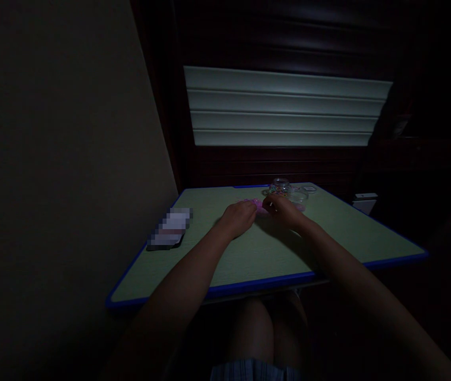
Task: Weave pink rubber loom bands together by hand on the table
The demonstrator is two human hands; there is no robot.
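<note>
A small pink, textured thing (259, 206) lies between my hands on the table; its kind is too dark and small to make out. My left hand (239, 217) rests at its left side, fingers curled and closed against it. On the other side, my right hand (285, 212) is held with thumb and fingers bent together in a pinch; anything inside is too small to see. Just behind the right hand stands a clear jar (280, 186) with small colourful pieces in it. A second clear container (298, 197) is partly covered by that hand, with something pink near its base.
The pale green table (217, 270) has a blue rim. A blurred-out flat object (171, 228) lies at its left edge, beside the wall (70, 132). A clear round lid (309, 189) lies at the far right. Dark panelling rises behind, and a white item (365, 203) stands beyond the right edge.
</note>
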